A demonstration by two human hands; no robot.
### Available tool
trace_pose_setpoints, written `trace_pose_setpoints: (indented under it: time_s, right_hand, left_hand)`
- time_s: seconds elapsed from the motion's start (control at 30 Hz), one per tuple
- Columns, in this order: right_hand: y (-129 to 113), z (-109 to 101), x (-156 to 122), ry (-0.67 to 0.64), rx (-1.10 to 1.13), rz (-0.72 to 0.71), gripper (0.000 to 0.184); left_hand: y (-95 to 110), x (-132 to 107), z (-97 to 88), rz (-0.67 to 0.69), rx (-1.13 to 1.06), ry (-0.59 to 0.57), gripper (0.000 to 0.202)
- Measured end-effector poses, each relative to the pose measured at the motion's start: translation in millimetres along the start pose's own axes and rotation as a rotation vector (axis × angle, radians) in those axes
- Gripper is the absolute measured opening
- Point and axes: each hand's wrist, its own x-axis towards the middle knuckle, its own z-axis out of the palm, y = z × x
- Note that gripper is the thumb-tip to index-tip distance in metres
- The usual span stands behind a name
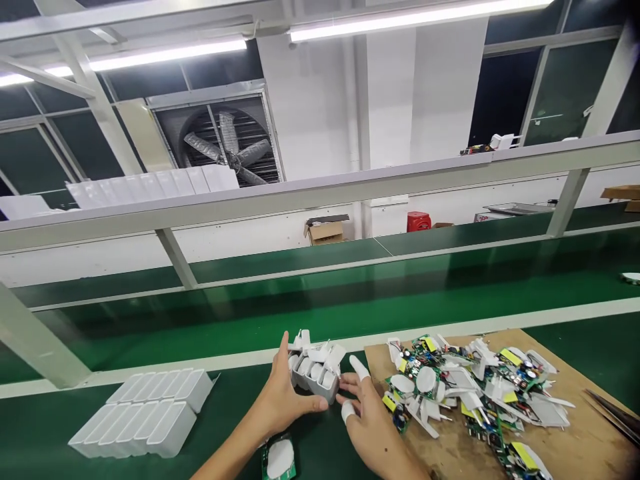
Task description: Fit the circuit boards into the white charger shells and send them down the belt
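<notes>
My left hand (283, 397) grips the near left side of a small cluster of white plastic housings (316, 369) that stands on the green table, thumb along its front edge. My right hand (367, 417) touches the cluster's right side, with white finger cots on the index and thumb tips. Both hands close around the same cluster. A circuit board with a white cap (279, 459) lies just below my left wrist.
A brown board (575, 440) at the right carries a heap of green circuit boards and white plug parts (470, 393). Rows of white housings (145, 413) lie at the left. A green conveyor belt (350, 293) runs behind, under a metal frame.
</notes>
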Motion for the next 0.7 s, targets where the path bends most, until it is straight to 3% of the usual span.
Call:
trace_pose_setpoints:
  time_s: [0.13,0.23,0.37,0.53,0.7]
  right_hand:
    - [19,13,-8,-0.141,0.338,0.035,0.081]
    - [31,16,-11,-0.206,0.409,-0.021,0.089]
    - [42,19,-12,-0.263,0.353,-0.089,0.097]
    - [56,25,-9,-0.291,0.244,-0.092,0.105]
    - [48,34,-9,-0.245,0.089,-0.063,0.104]
  left_hand:
    - [8,0,15.6,-0.062,0.137,0.142,0.160]
    - [13,2,22.7,-0.061,0.201,0.199,0.146]
    - [16,7,19.5,-0.040,0.270,0.164,0.135]
    - [20,11,12.8,-0.030,0.347,0.065,0.148]
    - [19,35,12.3,0.075,0.445,0.149,0.136]
